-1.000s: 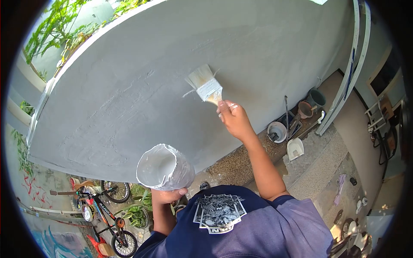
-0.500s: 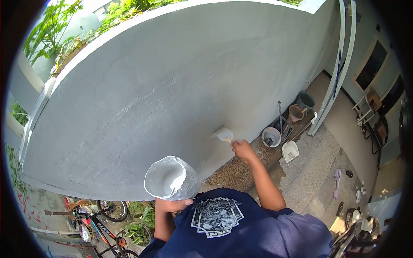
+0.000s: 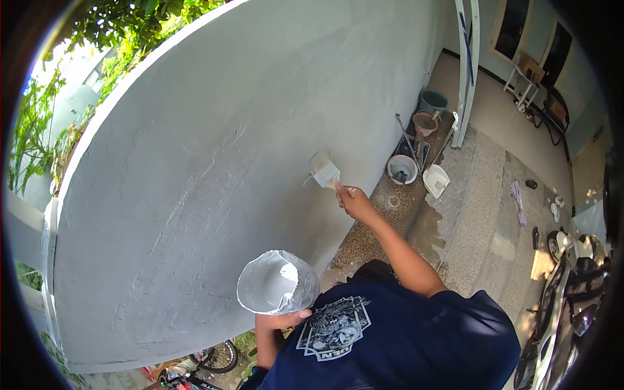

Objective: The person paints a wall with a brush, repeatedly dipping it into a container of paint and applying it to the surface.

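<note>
My right hand (image 3: 354,201) grips the handle of a wide paintbrush (image 3: 323,171), whose bristles press against the grey-white wall (image 3: 214,149) at about mid height. My left hand (image 3: 281,319) holds a paint-smeared cup (image 3: 277,283) from below, close to my chest; white paint fills its inside. The cup stays clear of the wall.
At the foot of the wall stand several buckets and pots (image 3: 402,168), a long-handled tool (image 3: 406,140) and a white dustpan-like tray (image 3: 435,180). A white post (image 3: 468,58) rises at the right. A motorbike (image 3: 572,286) is parked far right; a bicycle wheel (image 3: 218,356) shows below the wall.
The brush swept down the wall from high up, then came back up a little. My view turned right and the cup shifted slightly right.
</note>
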Action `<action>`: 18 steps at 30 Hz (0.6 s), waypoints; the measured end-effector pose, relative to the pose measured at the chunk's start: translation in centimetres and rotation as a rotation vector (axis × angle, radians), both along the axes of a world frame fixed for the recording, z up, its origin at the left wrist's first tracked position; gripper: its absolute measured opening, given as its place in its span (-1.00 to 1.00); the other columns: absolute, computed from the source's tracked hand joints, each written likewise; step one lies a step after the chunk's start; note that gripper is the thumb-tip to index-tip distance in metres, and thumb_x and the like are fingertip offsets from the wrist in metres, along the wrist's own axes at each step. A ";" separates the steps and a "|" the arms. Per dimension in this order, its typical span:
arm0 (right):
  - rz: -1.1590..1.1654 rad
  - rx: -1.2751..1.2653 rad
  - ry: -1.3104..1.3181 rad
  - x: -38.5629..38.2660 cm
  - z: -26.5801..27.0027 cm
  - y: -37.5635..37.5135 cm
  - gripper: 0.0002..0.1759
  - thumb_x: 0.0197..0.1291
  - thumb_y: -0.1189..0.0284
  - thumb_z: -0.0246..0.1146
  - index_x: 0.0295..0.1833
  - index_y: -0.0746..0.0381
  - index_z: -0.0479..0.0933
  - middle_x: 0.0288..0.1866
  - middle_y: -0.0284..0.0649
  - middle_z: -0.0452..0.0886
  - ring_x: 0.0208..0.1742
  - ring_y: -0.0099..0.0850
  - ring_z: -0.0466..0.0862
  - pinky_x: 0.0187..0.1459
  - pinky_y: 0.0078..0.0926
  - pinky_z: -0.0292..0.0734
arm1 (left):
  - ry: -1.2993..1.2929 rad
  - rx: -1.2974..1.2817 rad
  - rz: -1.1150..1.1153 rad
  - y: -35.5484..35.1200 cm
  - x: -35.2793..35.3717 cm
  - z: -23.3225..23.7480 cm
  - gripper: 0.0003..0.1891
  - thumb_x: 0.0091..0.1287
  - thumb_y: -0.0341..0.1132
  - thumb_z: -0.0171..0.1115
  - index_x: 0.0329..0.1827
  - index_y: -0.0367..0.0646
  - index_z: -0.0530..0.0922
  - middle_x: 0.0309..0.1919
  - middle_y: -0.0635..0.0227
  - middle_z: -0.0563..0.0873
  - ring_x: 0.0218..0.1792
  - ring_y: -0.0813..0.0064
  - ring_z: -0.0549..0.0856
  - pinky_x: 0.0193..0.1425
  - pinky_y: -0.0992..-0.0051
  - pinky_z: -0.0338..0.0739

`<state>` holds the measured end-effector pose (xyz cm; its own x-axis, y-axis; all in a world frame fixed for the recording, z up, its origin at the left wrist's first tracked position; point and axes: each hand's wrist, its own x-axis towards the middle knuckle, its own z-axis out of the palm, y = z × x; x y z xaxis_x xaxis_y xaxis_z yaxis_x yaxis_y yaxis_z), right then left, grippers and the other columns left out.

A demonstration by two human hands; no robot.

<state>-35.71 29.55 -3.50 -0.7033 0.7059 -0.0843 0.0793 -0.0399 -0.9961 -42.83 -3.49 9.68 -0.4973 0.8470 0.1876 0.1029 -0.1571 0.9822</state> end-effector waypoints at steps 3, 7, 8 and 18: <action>-0.054 -0.024 -0.332 2.3 -8.0 -0.3 -0.46 0.45 0.02 0.11 -0.52 0.16 0.45 -0.60 -0.41 0.42 -0.57 -0.63 0.36 -0.54 -0.57 0.22 | -0.019 0.042 0.018 -0.1 0.8 -0.3 0.09 -0.16 -0.08 0.72 0.43 -0.32 0.28 0.28 0.05 0.51 0.28 0.17 0.53 0.36 0.18 0.40; 0.090 0.332 -0.835 4.5 -12.5 -0.2 -0.37 0.37 0.00 0.16 -0.41 0.43 0.59 -0.42 0.01 0.69 -0.33 -0.21 0.71 -0.18 -0.29 0.54 | -0.018 0.099 0.078 -0.3 1.7 -0.1 0.11 -0.17 -0.08 0.72 0.44 -0.32 0.26 0.29 0.04 0.50 0.29 0.16 0.52 0.36 0.17 0.40; 0.072 0.177 -0.671 4.2 -11.5 0.0 -0.48 0.39 0.09 0.17 -0.41 0.35 0.58 -0.50 -0.17 0.59 -0.48 -0.41 0.53 -0.38 -0.43 0.38 | -0.014 0.120 0.098 0.1 1.7 0.1 0.11 -0.17 -0.08 0.72 0.44 -0.32 0.26 0.29 0.04 0.50 0.29 0.16 0.52 0.36 0.17 0.40; 0.156 -0.194 0.263 5.3 20.3 3.6 -0.68 0.53 0.27 0.05 -0.16 0.31 0.49 -0.53 -0.47 0.38 -0.58 -0.77 0.27 -0.58 -0.77 0.14 | -0.003 0.135 0.436 3.5 6.6 0.5 0.18 -0.13 0.05 0.68 0.49 -0.34 0.18 0.38 -0.03 0.43 0.33 0.13 0.49 0.39 0.15 0.38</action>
